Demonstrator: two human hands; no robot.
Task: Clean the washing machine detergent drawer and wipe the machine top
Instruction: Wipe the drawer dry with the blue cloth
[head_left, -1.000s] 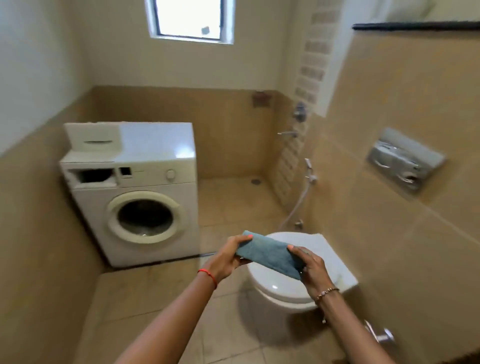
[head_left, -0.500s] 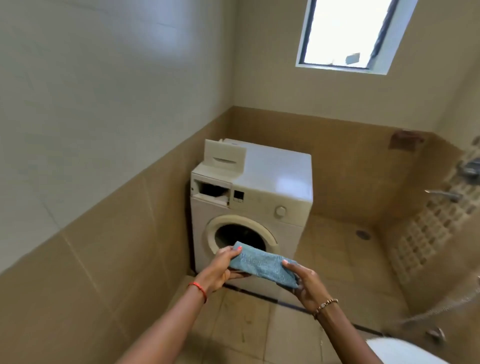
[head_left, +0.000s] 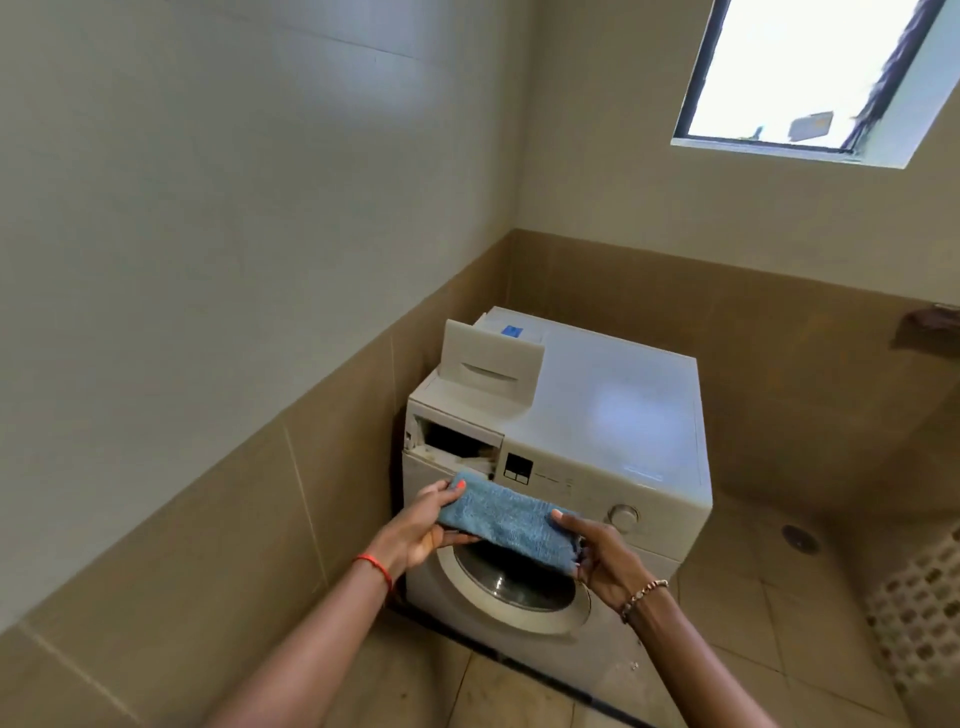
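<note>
So compared to half a second back, the washing machine fills way more of the view and sits lower and to the right, and the bit of toilet that poked in at the bottom right corner is gone. The grip on the cloth hasn't changed at all. The machine's left side sits just beside the tan tiled wall with only a thin dark gap, while its right side faces open floor running out toward the floor drain. The detergent drawer is out of its slot and sits on the left part of the machine top, front panel facing the camera. The folded blue cloth is held in the air in front of the control panel and the upper rim of the door. The left hand pinches its left end, thumb on top and fingers underneath, and the right hand grips the right end with its thumb over the edge.
</note>
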